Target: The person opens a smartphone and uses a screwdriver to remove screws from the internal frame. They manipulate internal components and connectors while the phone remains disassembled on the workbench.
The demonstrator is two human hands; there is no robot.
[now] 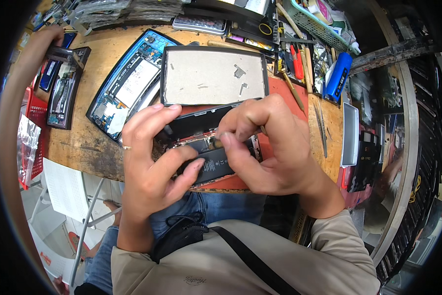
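An opened phone with a black battery (212,163) lies at the bench's near edge. Its dark front panel (194,120) stands tilted up along the far side. My left hand (154,164) grips the phone's left end. Its upper fingertips reach the panel, while the thumb and index finger curl over the battery's left side. Over the right half of the phone, my right hand (275,147) is closed in a pinch. Its thumb and index fingertips meet above the inner parts; what they hold is mostly hidden.
Behind the phone is a shallow tray (211,73) with small metal pieces. Left of it, a box (132,78) holds a disassembled device. Tweezers (322,129), a blue cylinder (338,77) and a tool rack stand right. Another person's arm (27,64) reaches in at far left.
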